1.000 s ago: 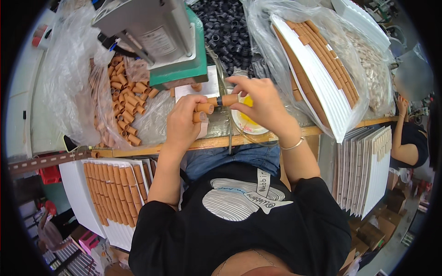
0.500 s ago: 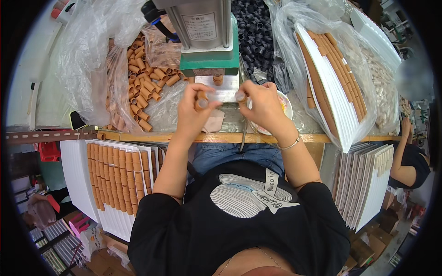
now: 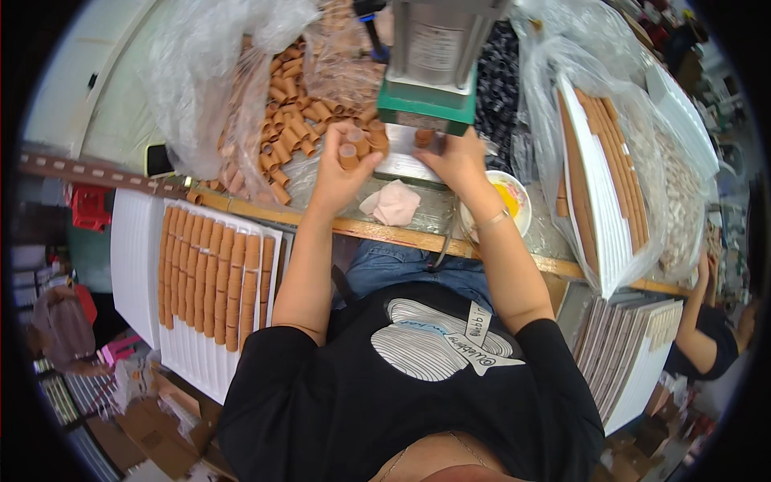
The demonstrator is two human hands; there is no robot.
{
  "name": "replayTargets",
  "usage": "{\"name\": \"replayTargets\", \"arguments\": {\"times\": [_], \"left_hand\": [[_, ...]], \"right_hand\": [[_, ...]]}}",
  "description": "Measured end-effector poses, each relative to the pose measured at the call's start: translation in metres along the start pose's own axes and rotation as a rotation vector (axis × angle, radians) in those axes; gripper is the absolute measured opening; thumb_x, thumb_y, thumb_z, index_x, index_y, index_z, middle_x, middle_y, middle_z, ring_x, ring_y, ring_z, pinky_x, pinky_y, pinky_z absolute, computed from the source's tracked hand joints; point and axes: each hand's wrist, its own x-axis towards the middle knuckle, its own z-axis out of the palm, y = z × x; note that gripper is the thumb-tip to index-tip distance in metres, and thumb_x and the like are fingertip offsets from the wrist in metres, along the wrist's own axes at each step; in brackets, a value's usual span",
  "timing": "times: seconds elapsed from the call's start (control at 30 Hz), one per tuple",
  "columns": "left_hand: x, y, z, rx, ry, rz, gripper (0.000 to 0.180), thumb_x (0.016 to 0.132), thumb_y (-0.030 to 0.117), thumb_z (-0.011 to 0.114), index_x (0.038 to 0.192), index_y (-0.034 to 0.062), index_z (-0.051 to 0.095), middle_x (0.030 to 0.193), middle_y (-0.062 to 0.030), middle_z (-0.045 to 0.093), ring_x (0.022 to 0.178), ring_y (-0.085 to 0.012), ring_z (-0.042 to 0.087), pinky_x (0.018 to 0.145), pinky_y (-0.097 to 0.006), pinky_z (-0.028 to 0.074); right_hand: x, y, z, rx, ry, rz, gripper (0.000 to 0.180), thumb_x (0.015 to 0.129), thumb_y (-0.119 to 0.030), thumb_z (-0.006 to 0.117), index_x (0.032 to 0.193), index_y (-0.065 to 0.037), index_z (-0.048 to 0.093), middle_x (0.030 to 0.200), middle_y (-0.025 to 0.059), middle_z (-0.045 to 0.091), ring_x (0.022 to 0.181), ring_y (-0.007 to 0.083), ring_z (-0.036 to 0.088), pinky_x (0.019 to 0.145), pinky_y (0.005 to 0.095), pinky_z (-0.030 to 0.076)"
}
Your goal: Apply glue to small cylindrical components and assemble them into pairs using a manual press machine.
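Note:
My left hand (image 3: 339, 170) is closed round several short orange-brown tubes (image 3: 348, 156), some with pale, see-through ends. It is held just left of the metal base plate (image 3: 409, 164) of a press. On that plate, beneath the green press head (image 3: 426, 104), stands one brown tube piece (image 3: 423, 138). My right hand (image 3: 459, 165) reaches in at the right side of the plate. Its thumb is stretched toward the brown piece, apart from the fingers, whose tips are partly hidden by the press head. Nothing shows between them.
Loose orange-brown tubes (image 3: 293, 120) spill from a plastic bag at left; black parts (image 3: 498, 96) lie behind the press. Near me are a pink cloth (image 3: 393, 202) and a bowl (image 3: 520, 210). White trays of tubes (image 3: 213, 273) stand below the table edge (image 3: 401, 235).
My view has turned, shifting the table rightward and tilting it. My left hand stays closed on tubes, now several in sight. My right hand has moved forward to the press; its small part no longer shows.

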Motion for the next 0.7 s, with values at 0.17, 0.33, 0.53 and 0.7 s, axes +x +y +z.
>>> {"name": "replayTargets", "arguments": {"times": [0.17, 0.33, 0.53, 0.7], "left_hand": [[-0.049, 0.012, 0.002, -0.19, -0.279, -0.144, 0.049, 0.075, 0.018, 0.079, 0.113, 0.006, 0.051, 0.105, -0.0025, 0.054, 0.102, -0.0134, 0.051, 0.088, -0.03, 0.043], [-0.079, 0.05, 0.006, -0.066, -0.433, -0.002, 0.045, 0.073, 0.013, 0.079, 0.106, 0.0065, 0.05, 0.1, -0.0061, 0.06, 0.1, -0.0172, 0.057, 0.084, -0.032, 0.045], [-0.115, 0.068, 0.005, 0.365, -0.02, 0.264, 0.04, 0.067, 0.004, 0.075, 0.097, 0.0051, 0.049, 0.091, -0.0124, 0.06, 0.085, -0.0323, 0.061, 0.073, -0.039, 0.049], [-0.157, 0.076, -0.044, 0.513, 0.065, 0.249, 0.035, 0.075, 0.013, 0.071, 0.107, 0.0049, 0.059, 0.093, -0.0106, 0.064, 0.086, -0.0311, 0.062, 0.075, -0.038, 0.051]], "right_hand": [[-0.063, -0.018, -0.059, 0.377, -0.075, -0.052, 0.06, 0.072, -0.017, 0.077, 0.125, -0.002, 0.053, 0.099, 0.0099, 0.061, 0.092, 0.0227, 0.056, 0.084, 0.0346, 0.045], [-0.096, -0.042, -0.061, 0.517, -0.323, -0.086, 0.029, 0.079, -0.003, 0.07, 0.106, 0.001, 0.062, 0.081, 0.0049, 0.059, 0.073, 0.0099, 0.052, 0.069, 0.023, 0.043], [-0.094, -0.064, -0.025, 0.41, -0.213, -0.082, 0.015, 0.086, -0.009, 0.068, 0.08, 0.002, 0.06, 0.064, 0.0033, 0.055, 0.056, 0.0082, 0.047, 0.052, 0.0226, 0.039], [-0.097, -0.108, -0.014, 0.428, -0.423, -0.263, 0.012, 0.083, -0.009, 0.069, 0.083, 0.001, 0.062, 0.066, 0.0065, 0.058, 0.055, 0.0129, 0.05, 0.053, 0.0264, 0.041]]}}
